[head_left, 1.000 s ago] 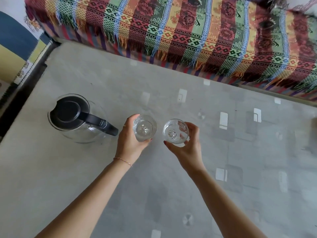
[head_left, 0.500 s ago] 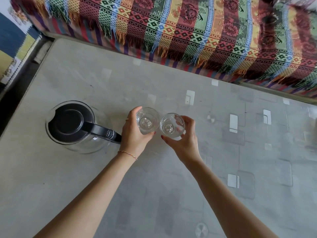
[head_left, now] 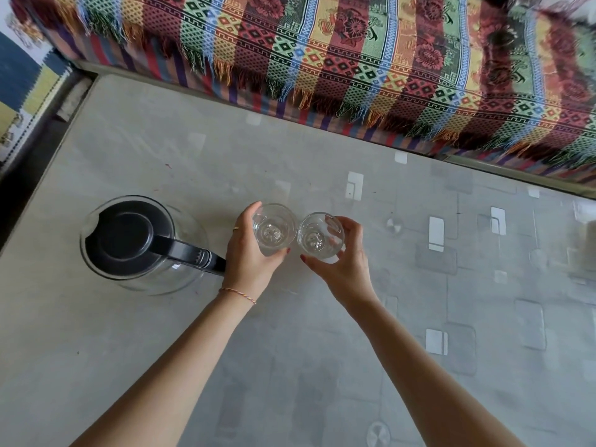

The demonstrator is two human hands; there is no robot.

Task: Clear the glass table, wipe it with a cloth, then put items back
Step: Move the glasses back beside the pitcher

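Jug [head_left: 138,243] left of two touching glasses [head_left: 274,229].

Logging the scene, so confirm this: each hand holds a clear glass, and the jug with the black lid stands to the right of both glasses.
One thing is wrong: the side. In the head view the jug stands to the left of both glasses, beside the left hand. The rest holds: the left hand grips one glass, the right hand the other glass.

A striped, fringed blanket [head_left: 371,56] covers what may be a sofa; a blue-and-yellow rug [head_left: 22,82] lies at left.
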